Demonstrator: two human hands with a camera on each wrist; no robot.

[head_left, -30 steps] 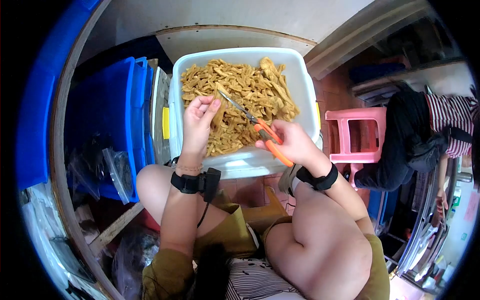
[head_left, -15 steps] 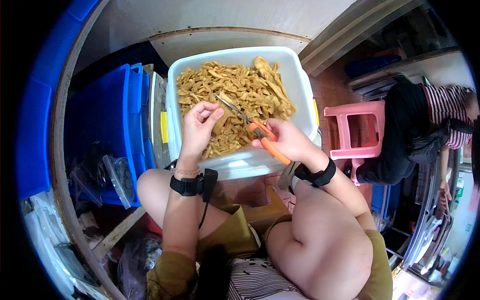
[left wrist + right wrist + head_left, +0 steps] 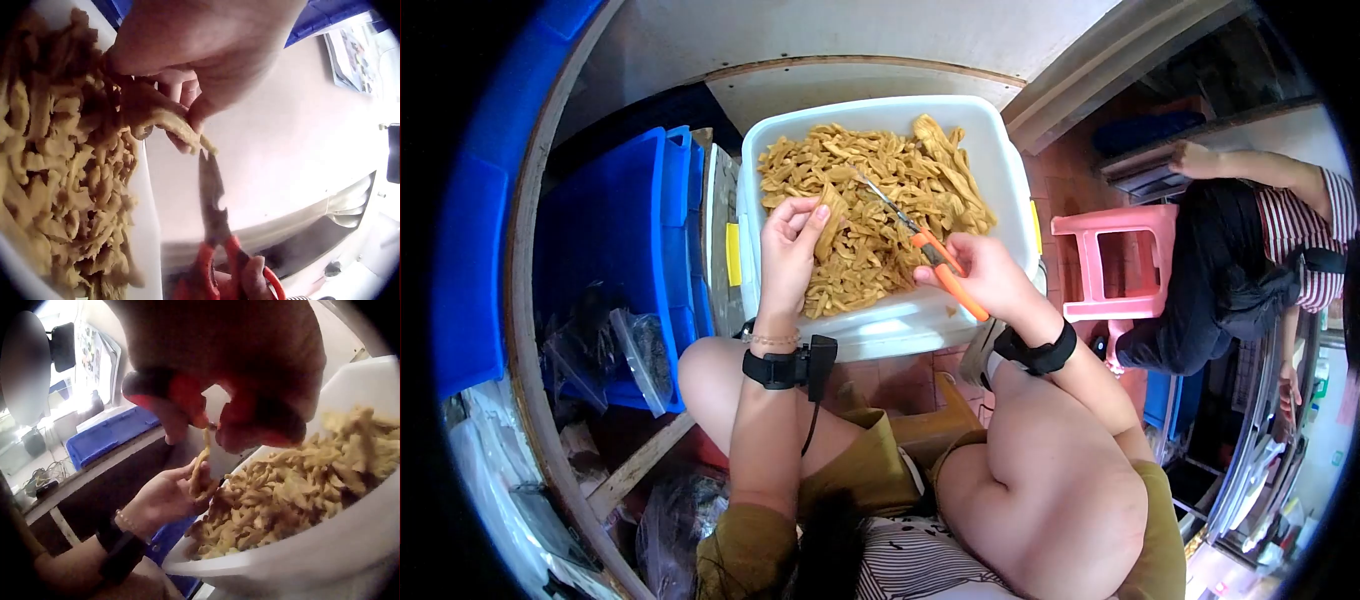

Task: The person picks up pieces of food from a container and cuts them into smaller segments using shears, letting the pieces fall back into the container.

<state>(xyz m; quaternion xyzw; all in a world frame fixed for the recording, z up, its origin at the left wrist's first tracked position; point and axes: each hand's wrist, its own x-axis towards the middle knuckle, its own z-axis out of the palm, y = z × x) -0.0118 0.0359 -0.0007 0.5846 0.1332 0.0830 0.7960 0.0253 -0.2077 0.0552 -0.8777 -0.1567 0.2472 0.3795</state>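
On my head feed, my left hand [image 3: 790, 240] is over the near-left part of the white plastic tub [image 3: 880, 325], which sits at 12 o'clock just beyond the knees. Thumb and fingertips are curled in and pinch one tan food strip [image 3: 828, 228] near its middle. The strip is lifted clear of the heap of tan strips [image 3: 900, 185] that fills the tub, with its free end sticking out past the fingers.

My right hand [image 3: 985, 275] is at 3 o'clock of the left one, above the tub's near rim. Its fingers are closed through the handles of the orange-handled scissors [image 3: 920, 240]. The blades point toward 11 o'clock over the heap. On the left wrist feed they are drawn almost together, with the tips just below the strip's free end and a sliver of gap between. I cannot tell whether they touch it.

A stack of blue crates [image 3: 615, 250] stands at 9 o'clock, touching the tub's side. A pink stool [image 3: 1115, 265] is at 3 o'clock. Just past it is another person [image 3: 1250, 260] in a striped top.
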